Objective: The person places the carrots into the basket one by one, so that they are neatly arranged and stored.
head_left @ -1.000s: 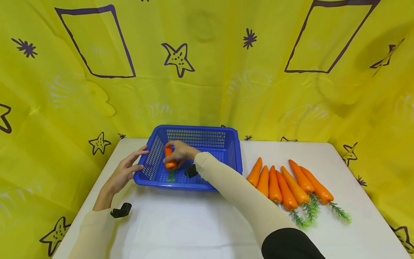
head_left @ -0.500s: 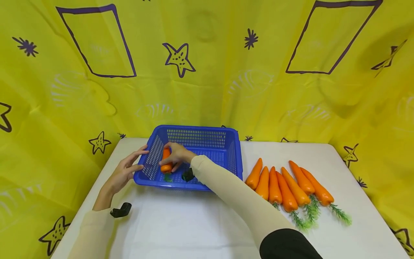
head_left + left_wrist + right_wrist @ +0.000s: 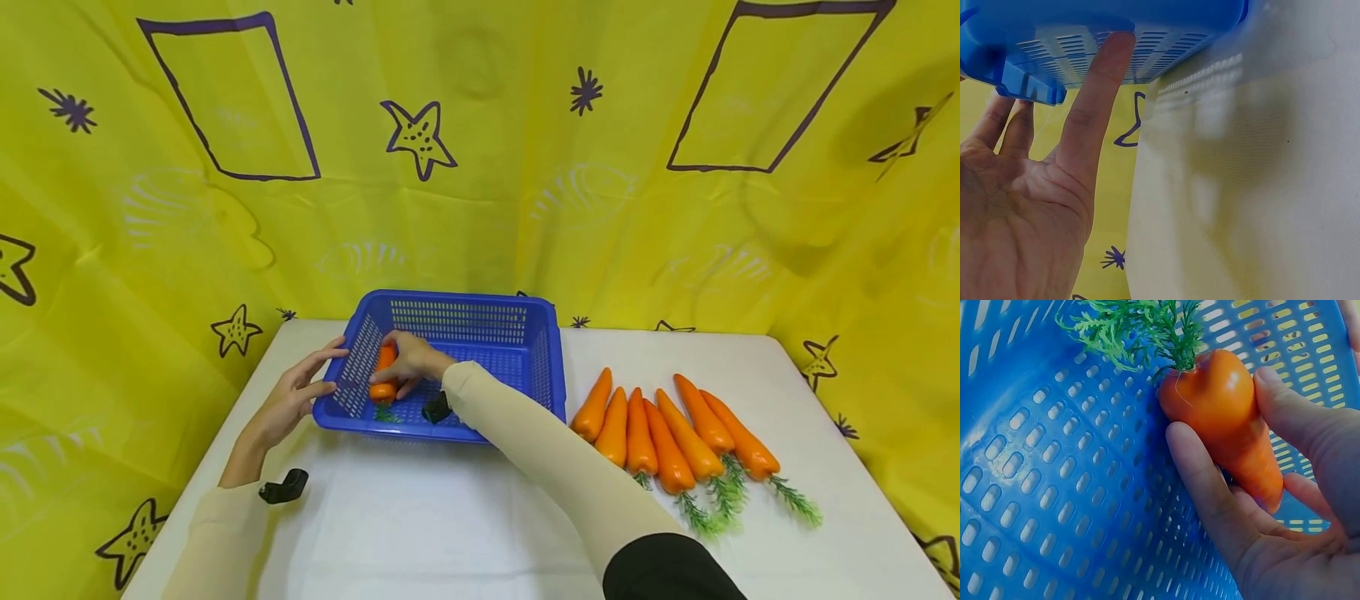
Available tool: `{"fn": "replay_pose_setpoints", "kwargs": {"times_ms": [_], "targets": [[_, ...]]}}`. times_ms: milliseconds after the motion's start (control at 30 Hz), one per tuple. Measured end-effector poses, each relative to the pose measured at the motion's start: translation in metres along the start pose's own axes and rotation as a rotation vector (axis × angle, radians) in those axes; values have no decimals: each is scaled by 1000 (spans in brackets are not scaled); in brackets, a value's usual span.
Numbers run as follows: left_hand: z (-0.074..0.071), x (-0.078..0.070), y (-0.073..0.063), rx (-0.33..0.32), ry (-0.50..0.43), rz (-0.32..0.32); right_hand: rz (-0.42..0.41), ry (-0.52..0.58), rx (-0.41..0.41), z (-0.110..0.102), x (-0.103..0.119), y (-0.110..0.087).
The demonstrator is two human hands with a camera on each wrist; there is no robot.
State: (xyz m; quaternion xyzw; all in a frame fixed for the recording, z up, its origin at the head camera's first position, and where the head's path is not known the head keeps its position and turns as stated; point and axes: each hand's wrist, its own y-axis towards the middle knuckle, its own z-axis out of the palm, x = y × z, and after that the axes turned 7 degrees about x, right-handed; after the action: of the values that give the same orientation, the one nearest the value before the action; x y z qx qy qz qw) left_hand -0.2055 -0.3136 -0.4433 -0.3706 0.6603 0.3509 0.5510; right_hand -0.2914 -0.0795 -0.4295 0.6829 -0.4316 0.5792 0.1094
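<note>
Inside the basket [image 3: 459,321], the carrot [image 3: 1222,403] has shifted towards the left wall [image 3: 363,362], so it seems nearly settled; the right hand [image 3: 417,360] clamps it between fingers and thumb; the left hand [image 3: 288,402], fingers apart, touches the basket's left side

head view bright, wrist views dimmer; carrot [image 3: 1229,406] glints
</note>
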Motion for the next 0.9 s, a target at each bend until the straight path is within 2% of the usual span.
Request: {"fn": "replay_pose_setpoints", "kwargs": {"times_ms": [233,533,667,900], "targets": [[0,-1,1,-3,11,1,-9,-6,53,-7,-1,-2],[0,0,1,-15,-9,-16,-9,-114,130,-25,2,-17],[0,0,1,-21,-11,-19,-52,-217,150,-41,5,-33],[0,-1,1,-17,-21,-25,-116,-394,177,-72,10,-77]]}}
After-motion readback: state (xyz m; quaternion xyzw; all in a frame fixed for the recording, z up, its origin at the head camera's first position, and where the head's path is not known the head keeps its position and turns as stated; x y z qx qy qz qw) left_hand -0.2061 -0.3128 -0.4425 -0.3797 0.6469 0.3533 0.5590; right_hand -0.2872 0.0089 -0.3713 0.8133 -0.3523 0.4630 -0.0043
